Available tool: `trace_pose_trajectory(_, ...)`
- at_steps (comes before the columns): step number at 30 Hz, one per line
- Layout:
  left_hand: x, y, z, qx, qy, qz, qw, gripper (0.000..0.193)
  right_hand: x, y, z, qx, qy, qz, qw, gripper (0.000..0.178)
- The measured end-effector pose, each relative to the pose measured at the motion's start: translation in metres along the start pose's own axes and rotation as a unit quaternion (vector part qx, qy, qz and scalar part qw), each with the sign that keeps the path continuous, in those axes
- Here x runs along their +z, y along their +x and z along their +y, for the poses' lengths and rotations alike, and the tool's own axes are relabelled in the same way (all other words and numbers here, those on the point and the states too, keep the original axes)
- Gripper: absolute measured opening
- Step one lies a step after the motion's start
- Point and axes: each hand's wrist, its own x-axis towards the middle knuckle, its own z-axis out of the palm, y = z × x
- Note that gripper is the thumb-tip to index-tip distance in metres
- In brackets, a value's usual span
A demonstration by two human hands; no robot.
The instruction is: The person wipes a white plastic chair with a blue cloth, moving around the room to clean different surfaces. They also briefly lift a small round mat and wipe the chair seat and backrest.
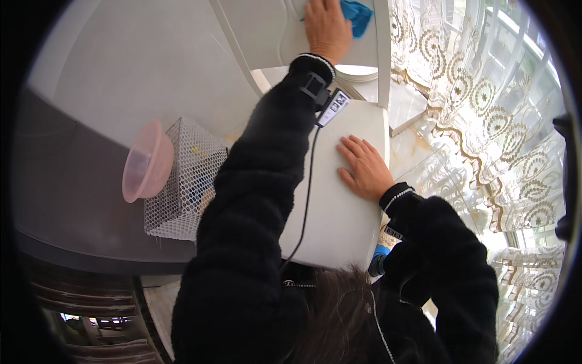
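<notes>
A white chair stands before me, its backrest [276, 36] at the top of the view and its pale seat [327, 212] below. Up at the backrest, my left hand [328, 30] presses a blue cloth [356, 17] against the panel; the cloth pokes out to the right of the fingers. My right hand [366, 168] lies flat on the seat near its right edge, fingers spread and holding nothing. A strap with a small white device [333, 108] is on my left wrist, and a black cable [308, 188] runs from it across the seat.
Left of the chair, a white mesh basket [176, 206] sits on a dark grey surface [79, 200], with a pink plastic basin [148, 162] leaning on it. Sheer patterned curtains [485, 103] hang by a window at the right. White round items [356, 73] show under the backrest.
</notes>
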Motion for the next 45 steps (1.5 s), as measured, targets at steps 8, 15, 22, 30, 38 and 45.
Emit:
trace_pose_trajectory(8, -0.048, 0.037, -0.219, -0.190, 0.028, 0.158, 0.969, 0.057, -0.010, 0.009, -0.005, 0.016, 0.012, -0.020, 1.000, 0.054)
trace_pose_trajectory(15, -0.051, 0.084, -0.286, -0.096, -0.120, 0.080, 0.985, 0.046, -0.008, 0.021, -0.003, 0.022, 0.008, -0.042, 0.999, 0.054)
trace_pose_trajectory(22, -0.020, -0.013, -0.279, -0.238, -0.132, 0.153, 0.950, 0.040, 0.002, 0.022, -0.002, 0.014, -0.007, -0.025, 1.000, 0.053)
trace_pose_trajectory(30, -0.004, -0.157, -0.272, -0.317, -0.255, -0.040, 0.913, 0.039, 0.000, 0.008, -0.001, 0.004, -0.036, -0.005, 0.999, 0.052)
trace_pose_trajectory(38, -0.002, -0.215, -0.253, -0.403, 0.009, -0.229, 0.886, 0.069, 0.008, 0.004, -0.008, 0.009, -0.014, -0.004, 1.000, 0.051)
trace_pose_trajectory(45, -0.003, -0.158, -0.235, -0.391, 0.013, 0.010, 0.920, 0.076, 0.015, 0.008, -0.002, 0.006, -0.008, -0.002, 1.000, 0.051)
